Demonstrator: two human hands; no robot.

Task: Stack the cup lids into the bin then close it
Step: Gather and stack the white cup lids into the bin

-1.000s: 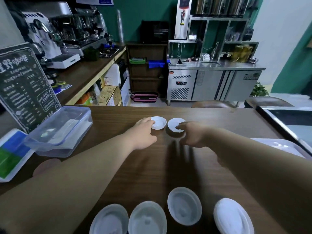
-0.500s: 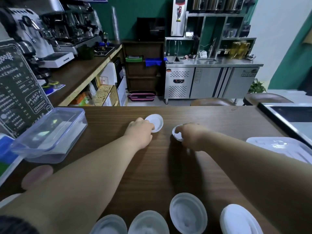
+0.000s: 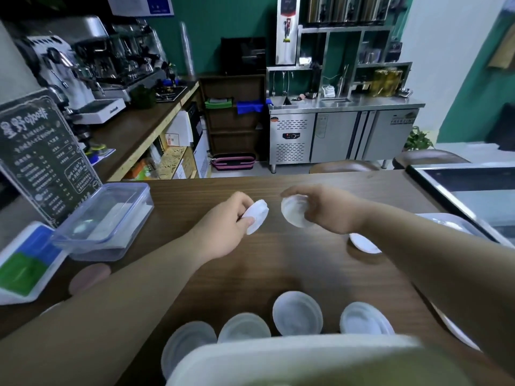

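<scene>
Mid-frame above the table (image 3: 278, 268), the left hand (image 3: 223, 232) pinches a white lid (image 3: 257, 215) in its fingers. The right hand (image 3: 328, 210) grips a second lid (image 3: 294, 214), with a narrow gap between the two lids. The open bin (image 3: 103, 218) sits at left-centre across bare wood, and four lids (image 3: 297, 313) line the lower edge.

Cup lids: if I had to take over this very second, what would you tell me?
Left hand: fingers pinch one cup lid, tilted, up off the table.
Right hand: holds a second lid, also raised.
Bin: open, on the table to the left. I see no lids in it.
Near you, four lids lie in a row; a fifth lid lies under the right arm.
Done: nothing binned yet, as far as I can see.
Left: stack every lid in the bin, then close it.
</scene>
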